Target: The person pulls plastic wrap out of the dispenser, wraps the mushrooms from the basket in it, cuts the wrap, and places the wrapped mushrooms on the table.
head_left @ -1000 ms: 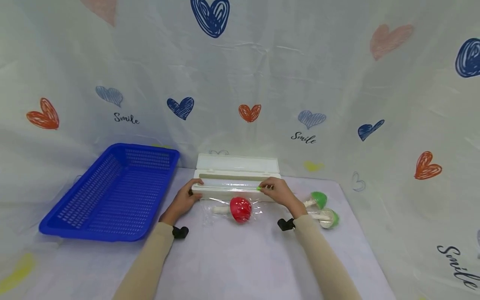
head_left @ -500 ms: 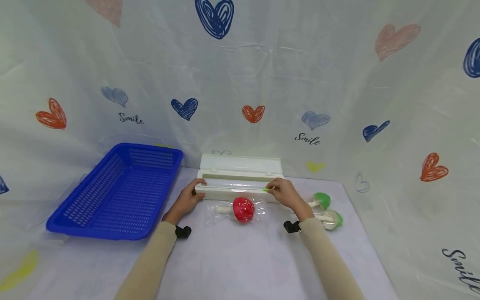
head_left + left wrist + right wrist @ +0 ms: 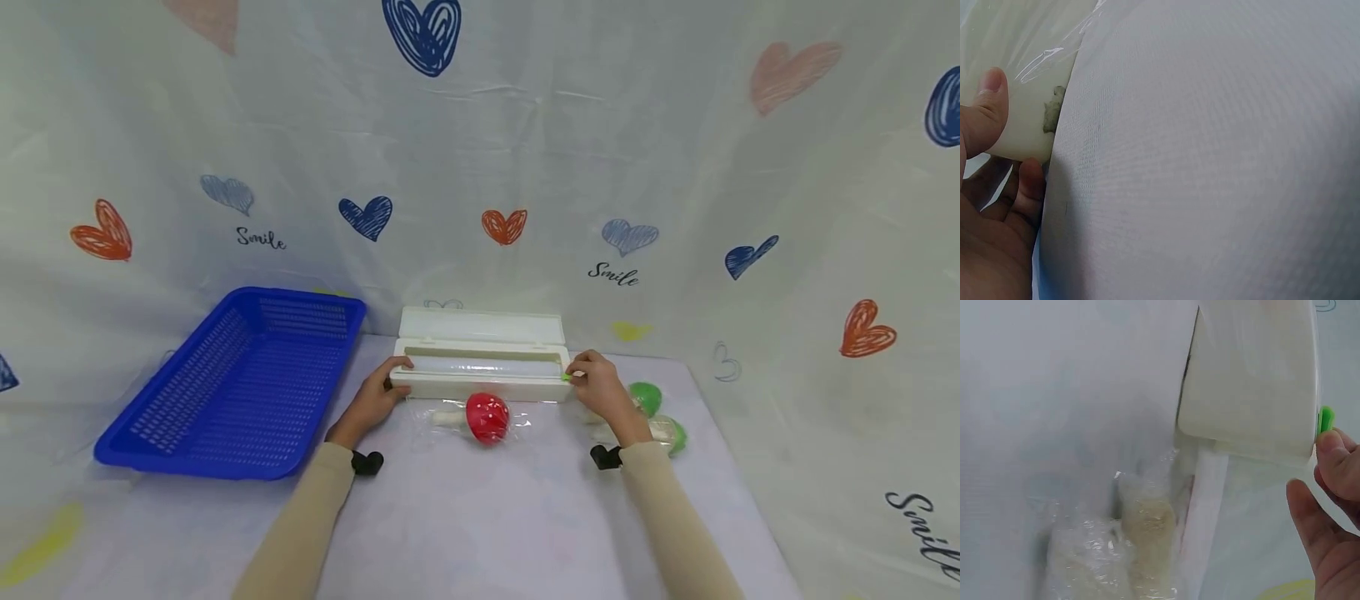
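A white cling film dispenser [image 3: 480,388] stands with its lid [image 3: 482,326] raised and a roll of film [image 3: 483,367] inside. My left hand [image 3: 372,400] grips its left end, thumb on the front wall in the left wrist view. At the opposite end my right hand [image 3: 604,392] pinches the small green slide cutter [image 3: 1325,419] on the top edge. Directly in front, a red-capped toy mushroom [image 3: 487,418] lies on its side on clear film [image 3: 420,421]. Whether that film is still joined to the roll is unclear.
A blue perforated basket [image 3: 225,392] stands at the left. Two film-wrapped green-capped mushrooms [image 3: 645,398] lie at the right, partly behind my right wrist. A patterned white cloth [image 3: 525,150] hangs behind the table.
My right hand has moved right along the dispenser's edge with the slide cutter, reaching its right end. The left hand has kept its grip; the mushroom lies in the same place.
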### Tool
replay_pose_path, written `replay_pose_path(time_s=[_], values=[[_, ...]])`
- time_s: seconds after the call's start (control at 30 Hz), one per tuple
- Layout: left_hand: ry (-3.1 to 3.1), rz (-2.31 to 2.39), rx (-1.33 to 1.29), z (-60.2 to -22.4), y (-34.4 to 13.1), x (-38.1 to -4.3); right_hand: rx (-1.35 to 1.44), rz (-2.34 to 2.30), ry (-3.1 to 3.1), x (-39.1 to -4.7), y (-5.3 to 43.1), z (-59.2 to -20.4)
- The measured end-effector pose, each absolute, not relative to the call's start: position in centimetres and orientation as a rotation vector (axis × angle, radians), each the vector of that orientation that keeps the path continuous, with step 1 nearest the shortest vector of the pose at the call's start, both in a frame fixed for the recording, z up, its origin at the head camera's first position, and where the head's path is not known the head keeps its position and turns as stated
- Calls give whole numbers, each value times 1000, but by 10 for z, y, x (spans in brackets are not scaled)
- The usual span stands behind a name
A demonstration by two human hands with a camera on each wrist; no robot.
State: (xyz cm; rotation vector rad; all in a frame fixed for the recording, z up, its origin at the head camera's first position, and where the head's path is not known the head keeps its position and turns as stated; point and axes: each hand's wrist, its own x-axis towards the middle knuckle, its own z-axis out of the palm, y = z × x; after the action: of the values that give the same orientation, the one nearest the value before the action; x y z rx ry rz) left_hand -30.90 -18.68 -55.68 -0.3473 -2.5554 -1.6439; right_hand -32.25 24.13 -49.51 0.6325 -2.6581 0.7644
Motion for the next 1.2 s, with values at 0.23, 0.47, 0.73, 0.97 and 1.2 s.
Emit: replay_pose_path(time_s=[0.23, 0.47, 0.73, 0.97, 1.2], values=[[-2611, -1730, -390, -545, -193, -303, 563, 915, -2712, -320, 247, -494], [-2520, -2070, -303, -530, -195, -298, 493, 897, -2616, -301, 234, -498], [-2393, -1397, -218, -515, -164, -271, 754, 1002, -2378, -258, 189, -506], [-2453, -1135, -518, -525, -124, -243, 776, 1128, -2646, -242, 156, -528], [-2856, -903, -470, -536, -105, -239, 634, 1318, -2769, -242, 139, -544]])
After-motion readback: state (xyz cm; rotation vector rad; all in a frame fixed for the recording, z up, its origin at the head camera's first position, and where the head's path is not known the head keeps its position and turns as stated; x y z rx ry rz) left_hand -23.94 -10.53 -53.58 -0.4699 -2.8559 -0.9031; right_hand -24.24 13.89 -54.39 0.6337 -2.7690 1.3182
